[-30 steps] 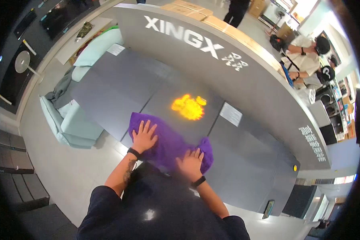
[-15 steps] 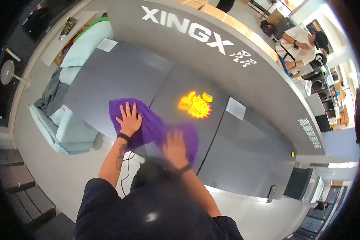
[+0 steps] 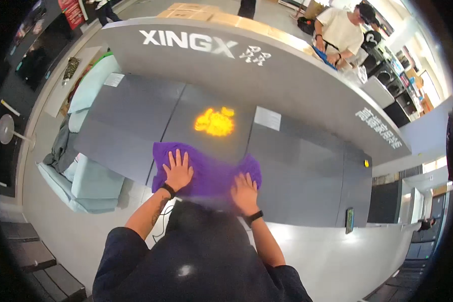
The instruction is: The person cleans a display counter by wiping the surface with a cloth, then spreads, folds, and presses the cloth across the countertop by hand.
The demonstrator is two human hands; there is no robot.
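A purple cloth (image 3: 209, 168) lies spread on the dark grey panelled surface (image 3: 297, 171) in front of me. My left hand (image 3: 178, 169) rests flat on the left part of the cloth, fingers spread. On its right end lies my right hand (image 3: 244, 191), fingers stretched out and slightly blurred. Just beyond the cloth sits a yellow, red-edged price sticker (image 3: 215, 122), its writing washed out by glare.
Two white paper sheets, a nearer one (image 3: 268, 118) and a farther one (image 3: 114, 79), lie on the surface. A phone (image 3: 349, 220) stands at the right front edge. Pale blue armchair (image 3: 98, 183) at left. A person (image 3: 340, 32) works behind the lettered grey wall (image 3: 287, 70).
Both hands have shifted right, with the cloth's left part moving along. The right hand has moved farthest from the left one, and the head view has turned.
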